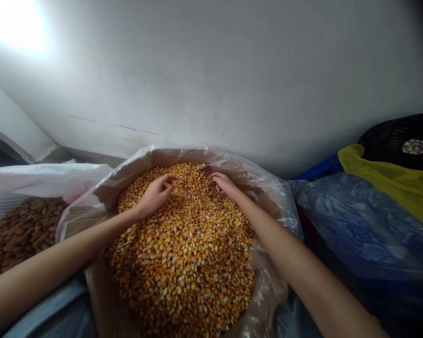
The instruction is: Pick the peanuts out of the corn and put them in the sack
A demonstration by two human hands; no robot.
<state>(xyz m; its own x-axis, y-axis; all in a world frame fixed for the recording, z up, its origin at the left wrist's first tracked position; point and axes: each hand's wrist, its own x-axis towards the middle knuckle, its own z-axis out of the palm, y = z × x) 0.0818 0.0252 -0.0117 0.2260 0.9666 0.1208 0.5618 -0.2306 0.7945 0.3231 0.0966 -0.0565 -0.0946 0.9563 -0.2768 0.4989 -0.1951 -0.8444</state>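
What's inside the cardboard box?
Dried yellow corn kernels heaped in a clear plastic liner inside the cardboard box. The kernels cover the box floor, so it can't be seen.

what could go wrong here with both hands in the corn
Loose dried corn kernels around the left hand might spill into the open sack of brown nuts just beside it, mixing the two. The thin plastic liner draped over the cardboard box could also tear or slip if the forearms drag across it, while the right hand works near its far side.
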